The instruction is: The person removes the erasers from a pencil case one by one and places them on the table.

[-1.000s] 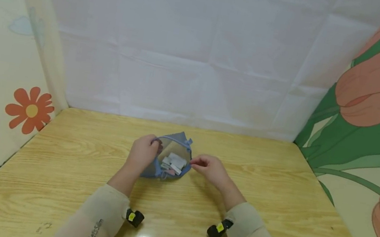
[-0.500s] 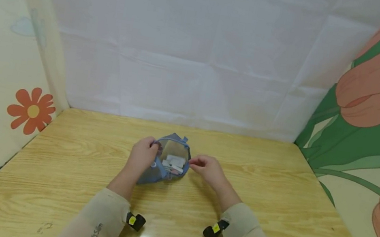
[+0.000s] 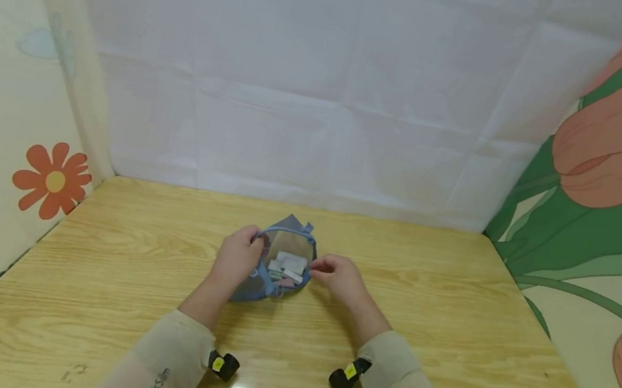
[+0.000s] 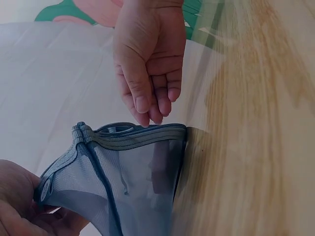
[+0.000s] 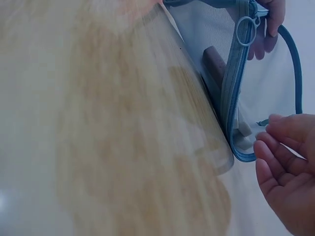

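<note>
A blue mesh zipper pouch (image 3: pixel 254 289) stands on the table with its zipped mouth spread wide. Inside lie several small white and grey blocks (image 3: pixel 291 263) and a pink piece (image 3: pixel 286 282). My left hand (image 3: pixel 238 255) grips the pouch at the left end of its mouth; the left wrist view shows the fingers curled round the fabric edge. At the opposite end of the mouth is my right hand (image 3: pixel 341 277), its fingers loosely bent and fingertips right at the rim. In the right wrist view a ring-shaped zipper pull (image 5: pixel 246 31) hangs from the zip.
The wood-grain table (image 3: pixel 445 348) runs back to a white cloth backdrop (image 3: pixel 326 89). Flower-printed panels flank it, one at left (image 3: pixel 9 75) and one with tulips at right (image 3: pixel 590 262). Black wrist cameras sit on the left wrist (image 3: pixel 225 365) and right wrist (image 3: pixel 345 380).
The pouch has shifted and turned slightly, moving a little left and then back right with my left hand. My right hand stays beside the rim, with its forearm slightly farther left.
</note>
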Tool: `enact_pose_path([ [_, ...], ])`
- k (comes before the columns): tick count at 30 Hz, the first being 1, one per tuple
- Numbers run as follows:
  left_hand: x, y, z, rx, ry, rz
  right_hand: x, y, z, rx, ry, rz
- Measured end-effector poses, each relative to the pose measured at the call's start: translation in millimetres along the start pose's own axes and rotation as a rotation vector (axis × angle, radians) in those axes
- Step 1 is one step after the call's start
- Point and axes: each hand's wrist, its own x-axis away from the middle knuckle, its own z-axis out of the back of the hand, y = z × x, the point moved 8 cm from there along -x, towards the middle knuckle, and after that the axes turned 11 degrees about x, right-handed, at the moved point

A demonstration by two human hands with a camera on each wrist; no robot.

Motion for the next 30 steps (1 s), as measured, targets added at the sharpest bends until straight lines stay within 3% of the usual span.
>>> enact_pose_path([
  [4, 1.5, 3.2, -1.0, 0.003, 0.008, -0.029, -0.3, 0.4, -4.4, -0.022, -0.017, 0.007],
  [14, 2.2, 2.0, -1.8, 0.014, 0.005, -0.015, 0.2, 3.7, -18.7, -0.022, -0.062, 0.013],
  [30, 1.6, 0.9, -3.8, 0.028, 0.003, -0.019, -0.8, 1.7, -21.3, 0.067, -0.001, 0.059],
])
